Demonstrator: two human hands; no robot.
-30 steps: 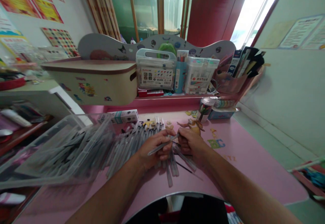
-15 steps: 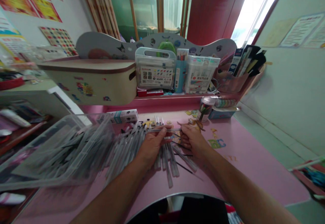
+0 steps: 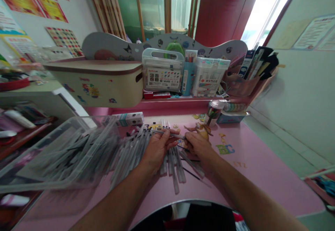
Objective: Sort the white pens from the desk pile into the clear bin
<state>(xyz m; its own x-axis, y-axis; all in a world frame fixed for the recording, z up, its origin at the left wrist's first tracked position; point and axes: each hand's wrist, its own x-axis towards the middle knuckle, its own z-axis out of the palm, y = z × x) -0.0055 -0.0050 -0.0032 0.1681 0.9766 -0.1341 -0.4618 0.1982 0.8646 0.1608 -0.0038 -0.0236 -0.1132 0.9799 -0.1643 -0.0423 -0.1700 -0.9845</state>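
My left hand (image 3: 157, 148) and right hand (image 3: 196, 144) each pinch one end of a grey pen (image 3: 169, 135), so it sits level above the pen pile (image 3: 136, 150) on the pink tabletop (image 3: 251, 175).

Both hands (image 3: 178, 147) on one pen (image 3: 167, 133) above pile (image 3: 146, 150)

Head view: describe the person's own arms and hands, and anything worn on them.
The left forearm and the right forearm are bare up to the picture's lower edge: no sleeves or watch show. The left hand and the right hand are bare too, with no glove, ring or bracelet visible, though slight blur could hide small details.
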